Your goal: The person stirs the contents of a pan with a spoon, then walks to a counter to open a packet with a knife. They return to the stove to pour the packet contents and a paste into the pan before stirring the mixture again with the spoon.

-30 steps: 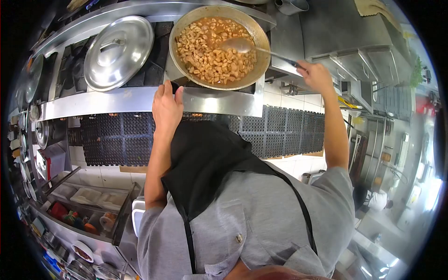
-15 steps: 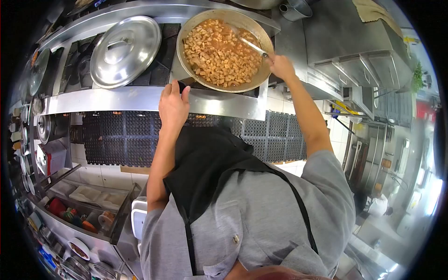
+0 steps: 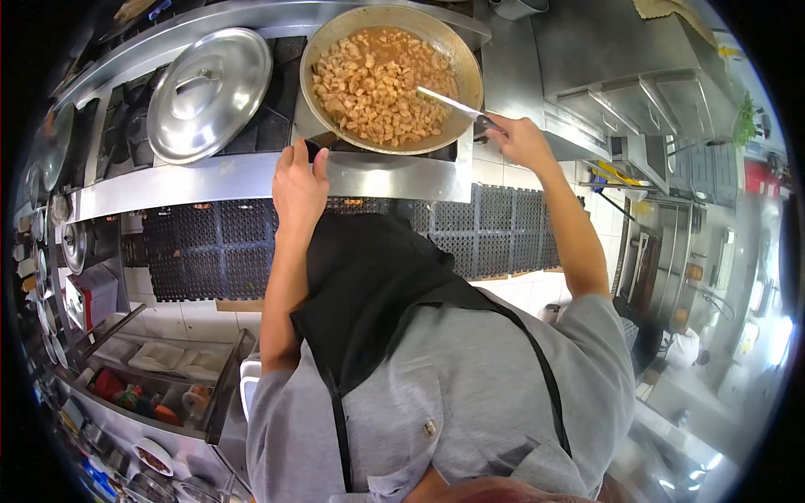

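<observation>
A wide, pale metal pan (image 3: 468,75) on the stove holds small chunks of browned meat (image 3: 360,92) in orange-brown sauce. My left hand (image 3: 299,186) is closed at the pan's near left side around its black handle (image 3: 316,152); the fingers partly cover it. On the pan's right, my right hand (image 3: 524,144) grips a metal cooking spoon (image 3: 451,102) by its dark handle. The spoon slants across the right rim, and its far end reaches into the meat, where its head is hard to see.
Left of the pan, a large domed steel lid (image 3: 197,121) rests over the burners. A steel ledge (image 3: 226,178) runs along the stove front. Steel cabinets (image 3: 620,92) stand to the right, and black mats (image 3: 226,251) cover the floor. Behind is a counter with food containers (image 3: 159,356).
My right hand has drawn the spoon back to the right and its shaft lies flatter. The meat has shifted in the sauce. My left hand keeps its hold; the whole view has moved slightly.
</observation>
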### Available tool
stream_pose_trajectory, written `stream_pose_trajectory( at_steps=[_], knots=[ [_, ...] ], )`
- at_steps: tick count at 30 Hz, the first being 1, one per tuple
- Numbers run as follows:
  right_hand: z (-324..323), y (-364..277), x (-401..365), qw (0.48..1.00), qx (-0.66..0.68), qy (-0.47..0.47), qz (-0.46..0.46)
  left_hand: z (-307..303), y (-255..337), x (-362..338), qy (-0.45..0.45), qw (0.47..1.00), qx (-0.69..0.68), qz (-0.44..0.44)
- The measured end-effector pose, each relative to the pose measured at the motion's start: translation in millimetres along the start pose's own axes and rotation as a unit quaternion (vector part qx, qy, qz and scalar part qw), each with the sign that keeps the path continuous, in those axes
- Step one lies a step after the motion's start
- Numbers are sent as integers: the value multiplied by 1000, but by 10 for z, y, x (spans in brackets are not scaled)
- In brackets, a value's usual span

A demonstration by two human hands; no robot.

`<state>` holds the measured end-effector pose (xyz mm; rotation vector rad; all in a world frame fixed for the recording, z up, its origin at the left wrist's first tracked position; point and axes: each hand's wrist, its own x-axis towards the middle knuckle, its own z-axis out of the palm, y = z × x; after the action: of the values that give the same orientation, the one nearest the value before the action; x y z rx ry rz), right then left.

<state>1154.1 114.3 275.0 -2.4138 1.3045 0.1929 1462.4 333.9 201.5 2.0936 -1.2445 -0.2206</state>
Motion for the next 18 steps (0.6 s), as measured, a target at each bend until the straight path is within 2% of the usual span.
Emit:
stream_pose_trajectory(
  at_steps=[3, 4, 7, 12, 15, 18],
  knots=[
    [-86, 121, -258, 976, -180, 96, -73, -6, -10, 8, 3, 1000, -4, 7],
    [-105, 157, -335, 977, -180, 95, -68, -13, -14, 11, 4, 1000, 0, 10],
    [-223, 168, -582, 945, -246, 182, -119, -12, -15, 10, 5, 1000, 2, 16],
    [-391, 81, -882, 945, -270, 165, -83, -22, -13, 19, 4, 1000, 0, 11],
    [-200, 110, -862, 944, -291, 121, -102, -10, -8, 30, 26, 999, 12, 28],
    [52, 111, -725, 950, -280, 115, -79, -30, 17, 39, -6, 1000, 6, -13]
  ],
)
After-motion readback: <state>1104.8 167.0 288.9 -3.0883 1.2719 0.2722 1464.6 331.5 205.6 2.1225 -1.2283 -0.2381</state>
